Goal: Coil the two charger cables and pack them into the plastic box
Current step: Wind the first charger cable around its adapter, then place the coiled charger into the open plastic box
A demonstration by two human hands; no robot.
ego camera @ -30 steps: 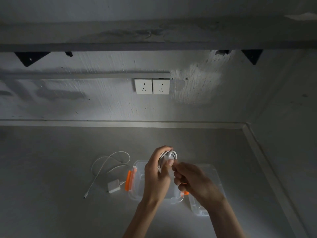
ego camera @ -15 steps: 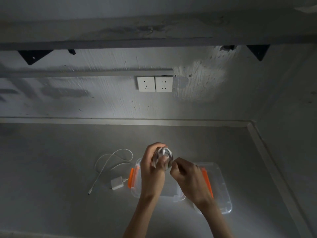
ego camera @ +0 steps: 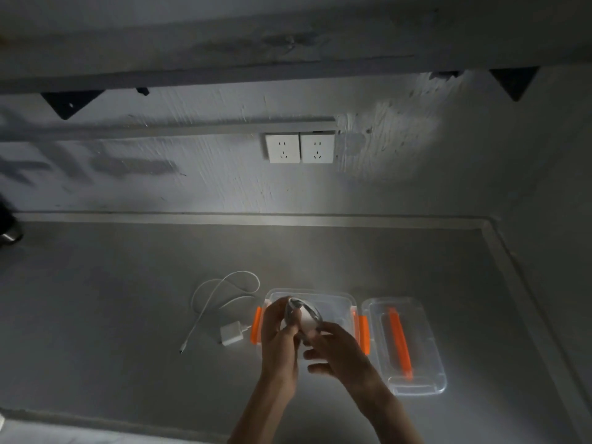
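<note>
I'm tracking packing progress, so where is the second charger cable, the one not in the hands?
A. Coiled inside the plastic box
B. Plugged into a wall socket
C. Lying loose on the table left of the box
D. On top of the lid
C: the loose cable with its white adapter lies uncoiled on the table, left of the plastic box.

two wall sockets, black shelf brackets

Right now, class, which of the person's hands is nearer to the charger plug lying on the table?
Left. The left hand is just right of the plug, holding the coiled cable over the box; the right hand is farther right, beyond it.
</note>
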